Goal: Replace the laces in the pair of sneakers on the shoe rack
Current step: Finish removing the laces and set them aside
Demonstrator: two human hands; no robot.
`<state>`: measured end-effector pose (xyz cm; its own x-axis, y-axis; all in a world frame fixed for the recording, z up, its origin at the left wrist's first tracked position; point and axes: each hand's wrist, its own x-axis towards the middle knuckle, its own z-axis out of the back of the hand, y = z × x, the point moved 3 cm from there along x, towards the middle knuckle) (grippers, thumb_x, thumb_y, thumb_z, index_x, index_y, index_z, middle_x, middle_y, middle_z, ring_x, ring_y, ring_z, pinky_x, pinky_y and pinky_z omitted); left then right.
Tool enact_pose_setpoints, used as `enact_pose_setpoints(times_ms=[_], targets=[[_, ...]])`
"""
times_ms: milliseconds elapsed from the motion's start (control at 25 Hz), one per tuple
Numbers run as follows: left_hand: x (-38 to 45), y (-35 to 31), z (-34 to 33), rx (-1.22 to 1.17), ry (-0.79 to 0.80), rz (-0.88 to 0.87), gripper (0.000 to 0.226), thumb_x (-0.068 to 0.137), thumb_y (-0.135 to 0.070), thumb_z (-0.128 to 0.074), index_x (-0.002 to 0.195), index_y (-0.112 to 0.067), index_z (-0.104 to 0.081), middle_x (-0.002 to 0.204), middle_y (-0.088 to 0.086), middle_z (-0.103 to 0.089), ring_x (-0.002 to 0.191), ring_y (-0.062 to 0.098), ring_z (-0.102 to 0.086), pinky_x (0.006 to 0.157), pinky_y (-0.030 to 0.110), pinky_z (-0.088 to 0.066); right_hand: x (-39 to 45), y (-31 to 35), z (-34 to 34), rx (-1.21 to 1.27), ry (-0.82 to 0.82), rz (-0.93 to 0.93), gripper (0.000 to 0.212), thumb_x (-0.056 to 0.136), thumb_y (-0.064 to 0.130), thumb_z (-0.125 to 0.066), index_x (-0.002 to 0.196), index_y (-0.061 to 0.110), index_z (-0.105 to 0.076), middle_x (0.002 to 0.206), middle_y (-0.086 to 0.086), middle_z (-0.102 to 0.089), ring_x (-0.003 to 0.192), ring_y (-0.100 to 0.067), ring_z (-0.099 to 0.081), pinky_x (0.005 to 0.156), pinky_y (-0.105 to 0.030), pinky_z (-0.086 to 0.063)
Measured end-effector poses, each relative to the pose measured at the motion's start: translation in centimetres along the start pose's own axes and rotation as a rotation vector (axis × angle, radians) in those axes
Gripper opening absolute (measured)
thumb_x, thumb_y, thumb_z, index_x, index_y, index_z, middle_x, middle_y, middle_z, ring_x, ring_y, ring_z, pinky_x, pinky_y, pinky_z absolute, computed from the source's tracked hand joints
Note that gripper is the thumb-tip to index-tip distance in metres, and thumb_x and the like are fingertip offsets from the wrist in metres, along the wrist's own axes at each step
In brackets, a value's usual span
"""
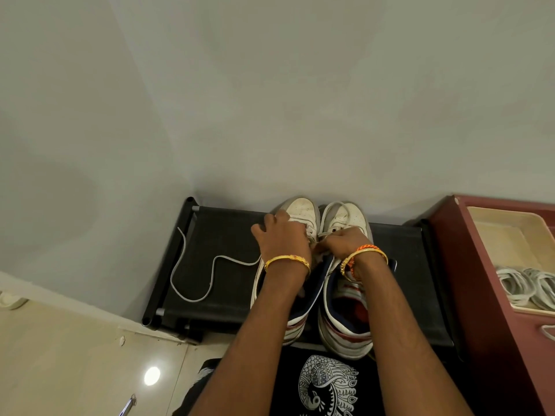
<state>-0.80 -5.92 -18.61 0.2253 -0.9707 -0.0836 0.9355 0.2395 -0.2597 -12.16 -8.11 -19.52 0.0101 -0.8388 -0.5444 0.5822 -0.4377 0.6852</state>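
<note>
Head view shows both sneakers toe-away on the shoe rack (228,235): left hand (280,235) rests loosely spread on the left sneaker (301,210), right hand (345,243) pinching the lace (338,207) of the right sneaker (348,217), nearer it.

Two sneakers, the left sneaker (300,211) and the right sneaker (348,313), stand side by side on the shoe rack (222,232), toes toward the wall (270,100). A loose lace (192,271) lies on the rack left of them. Right of the rack stands a cabinet (480,295); a tray (492,232) on it holds coiled laces (525,286).
</note>
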Motion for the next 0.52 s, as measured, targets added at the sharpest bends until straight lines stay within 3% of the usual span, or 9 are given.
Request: enact_pose_setpoints(times_ms=[120, 200, 320, 400, 480, 520], targets=[[0.1, 1.9, 1.8, -0.398, -0.122, 0.162, 0.011, 0.085, -0.018, -0.061, 0.089, -0.022, -0.071, 0.130, -0.002, -0.042, 0.120, 0.019, -0.041, 0.099, 0.042, -0.027, 0.1, -0.1, 0.0, 0.022, -0.017, -0.008, 0.016, 0.073, 0.008, -0.072, 0.060, 0.010, -0.063, 0.068, -0.002, -0.059, 0.066, -0.016, -0.053, 0.057, -0.024, -0.040], [0.6, 3.9, 3.2, -0.753, -0.211, 0.276, 0.014, 0.085, -0.014, -0.059, 0.078, -0.025, -0.063, 0.121, 0.001, -0.050, 0.105, 0.016, -0.053, 0.098, 0.040, -0.037, 0.0, -0.1, 0.0, 0.044, -0.010, -0.012, 0.018, 0.074, 0.008, -0.072, 0.059, 0.011, -0.062, 0.069, -0.001, -0.060, 0.072, -0.019, -0.054, 0.062, -0.025, -0.041], [1.1, 6.8, 4.6, -1.507, -0.311, 0.483, 0.010, 0.093, -0.007, -0.050, 0.091, -0.014, -0.055, 0.098, 0.004, -0.064, 0.076, 0.008, -0.062, 0.069, 0.020, -0.051, -0.2, -0.2, 0.0, 0.081, 0.004, -0.028, 0.019, 0.074, 0.006, -0.072, 0.059, 0.011, -0.062, 0.065, 0.001, -0.059, 0.065, -0.015, -0.052, 0.052, -0.022, -0.038], [1.0, 8.1, 4.5, -1.846, -0.329, 0.624, 0.010, 0.096, -0.005, -0.044, 0.092, -0.011, -0.051, 0.082, 0.004, -0.063, 0.066, 0.012, -0.063, 0.063, 0.022, -0.052, -0.2, -0.1, -0.1, 0.090, 0.001, -0.030, 0.018, 0.074, 0.006, -0.072, 0.059, 0.010, -0.062, 0.065, 0.001, -0.059, 0.064, -0.014, -0.052, 0.051, -0.021, -0.037], [0.8, 8.1, 4.7, -1.700, -0.305, 0.605, 0.008, 0.095, -0.007, -0.044, 0.098, -0.010, -0.050, 0.073, 0.001, -0.053, 0.059, 0.012, -0.054, 0.054, 0.019, -0.048, -0.1, -0.2, -0.1, 0.095, -0.012, -0.026, 0.018, 0.074, 0.007, -0.072, 0.059, 0.011, -0.063, 0.066, 0.001, -0.060, 0.066, -0.015, -0.053, 0.053, -0.021, -0.038], [0.7, 7.4, 4.9, -1.423, -0.283, 0.498, 0.010, 0.094, -0.010, -0.046, 0.102, -0.011, -0.051, 0.075, 0.001, -0.052, 0.061, 0.012, -0.052, 0.054, 0.018, -0.047, -0.1, -0.2, -0.1, 0.097, -0.014, -0.028, 0.017, 0.073, 0.007, -0.073, 0.060, 0.010, -0.064, 0.067, 0.001, -0.060, 0.067, -0.015, -0.053, 0.053, -0.021, -0.038]])
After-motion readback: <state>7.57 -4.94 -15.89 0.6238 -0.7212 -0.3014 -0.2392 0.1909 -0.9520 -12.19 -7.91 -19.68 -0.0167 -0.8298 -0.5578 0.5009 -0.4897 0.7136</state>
